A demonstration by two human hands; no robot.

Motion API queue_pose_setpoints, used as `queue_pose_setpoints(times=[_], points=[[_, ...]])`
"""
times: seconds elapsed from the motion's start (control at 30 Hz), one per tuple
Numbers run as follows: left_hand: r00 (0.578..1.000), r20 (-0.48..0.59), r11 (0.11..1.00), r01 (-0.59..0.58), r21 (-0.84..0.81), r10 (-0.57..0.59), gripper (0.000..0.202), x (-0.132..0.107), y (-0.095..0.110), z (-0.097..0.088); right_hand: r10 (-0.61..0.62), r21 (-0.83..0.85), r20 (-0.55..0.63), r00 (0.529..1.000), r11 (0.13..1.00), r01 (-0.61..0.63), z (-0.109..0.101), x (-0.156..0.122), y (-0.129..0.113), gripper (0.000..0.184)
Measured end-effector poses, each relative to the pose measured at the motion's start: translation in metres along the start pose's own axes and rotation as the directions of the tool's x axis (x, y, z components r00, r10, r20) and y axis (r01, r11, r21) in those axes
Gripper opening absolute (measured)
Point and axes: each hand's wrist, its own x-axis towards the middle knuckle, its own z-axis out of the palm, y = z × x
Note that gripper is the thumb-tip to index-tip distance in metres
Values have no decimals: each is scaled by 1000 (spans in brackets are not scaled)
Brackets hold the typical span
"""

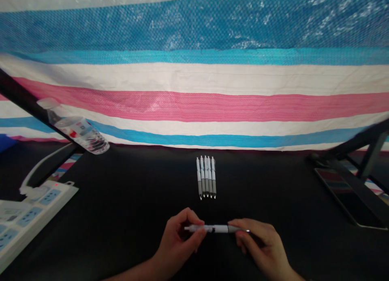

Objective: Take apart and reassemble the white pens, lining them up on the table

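Observation:
Between my two hands a white pen (pixel 221 228) with a grey grip is held level, low over the black table. My left hand (pixel 182 242) pinches its push-button end between thumb and fingers. Around the grey grip near the tip, my right hand (pixel 263 242) is closed, with the metal point showing past the fingers. Farther back, several matching white pens (pixel 206 177) lie side by side in a row, tips toward me. Neither hand touches that row.
On the left are a white power strip (pixel 50 196) with a plugged cable and a tilted plastic water bottle (pixel 82 133). A phone (pixel 349 198) lies at right beside a black metal frame (pixel 367 151). A striped plastic sheet (pixel 194 106) hangs behind the black table (pixel 127 196).

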Motion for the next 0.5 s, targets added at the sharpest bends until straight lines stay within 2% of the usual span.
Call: queue_pose_setpoints(times=[0.17, 0.3, 0.43, 0.5], points=[[1000, 14, 1000, -11, 23, 11, 37, 1, 5, -1, -48, -25, -25, 999, 999, 47, 1, -1, 0, 20], [1000, 26, 1000, 4, -24, -3, 40, 2, 6, 0, -82, -45, -41, 996, 996, 80, 1, -2, 0, 19], [998, 23, 995, 63, -82, -61, 43, 3, 5, 2, -239, -140, -81, 968, 964, 226, 0, -2, -3, 22], [997, 9, 991, 81, -103, -81, 43, 4, 5, 3, -269, -134, -82, 960, 957, 257, 1, -1, -4, 25]])
